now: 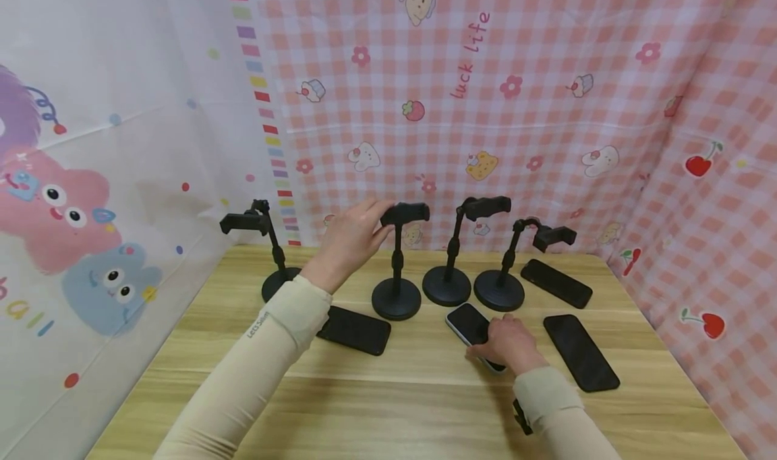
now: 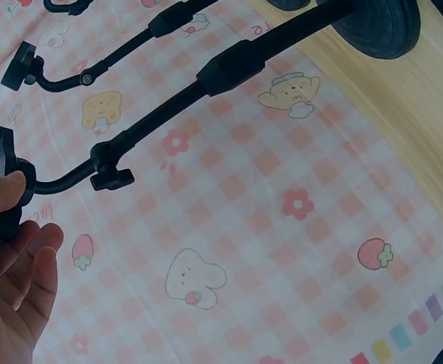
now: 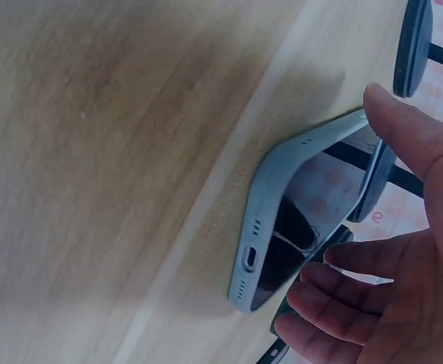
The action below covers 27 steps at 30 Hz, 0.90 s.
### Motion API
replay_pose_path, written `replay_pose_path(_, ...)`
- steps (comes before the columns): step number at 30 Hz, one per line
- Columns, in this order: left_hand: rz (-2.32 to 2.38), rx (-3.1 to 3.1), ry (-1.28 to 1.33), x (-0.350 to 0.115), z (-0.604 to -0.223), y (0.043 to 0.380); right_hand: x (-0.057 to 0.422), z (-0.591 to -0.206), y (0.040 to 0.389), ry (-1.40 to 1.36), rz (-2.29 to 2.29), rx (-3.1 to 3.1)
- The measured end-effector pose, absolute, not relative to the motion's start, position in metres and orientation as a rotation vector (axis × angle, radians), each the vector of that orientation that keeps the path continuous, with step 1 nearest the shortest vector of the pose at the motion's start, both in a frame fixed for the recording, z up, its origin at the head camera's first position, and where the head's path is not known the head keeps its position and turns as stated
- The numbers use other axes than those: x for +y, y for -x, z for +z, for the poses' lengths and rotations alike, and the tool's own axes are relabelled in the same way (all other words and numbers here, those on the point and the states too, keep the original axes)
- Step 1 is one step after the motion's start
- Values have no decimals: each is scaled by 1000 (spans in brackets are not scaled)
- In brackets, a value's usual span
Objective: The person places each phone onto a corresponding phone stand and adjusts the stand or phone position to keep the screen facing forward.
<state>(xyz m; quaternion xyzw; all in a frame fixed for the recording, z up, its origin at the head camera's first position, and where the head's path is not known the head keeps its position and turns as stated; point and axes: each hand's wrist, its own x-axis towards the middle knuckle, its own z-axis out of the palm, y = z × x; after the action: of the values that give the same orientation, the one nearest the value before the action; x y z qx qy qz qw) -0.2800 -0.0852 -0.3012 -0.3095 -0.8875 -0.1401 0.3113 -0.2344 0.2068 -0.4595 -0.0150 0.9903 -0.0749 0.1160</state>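
My left hand holds the clamp of a black phone stand, its thumb pressed on the clamp in the left wrist view. This stand is upright on its round base, its clamp unloaded. Over a smartphone with a pale frame, my right hand spans the width, thumb at one long edge and fingers at the other. In the right wrist view the smartphone lies screen up on the table, charging port towards the camera, with the hand beside it.
More black phone stands flank the held one: one at left, two at right. Dark smartphones lie on the wooden table: one by the left sleeve, two at right. Patterned cloth hangs behind and at the sides.
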Motion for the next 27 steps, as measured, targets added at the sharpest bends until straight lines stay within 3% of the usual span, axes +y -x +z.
replay_pose_path(27,-363,-2335,809,-86,-304,283,211,-469,224,-3,-340,2943)
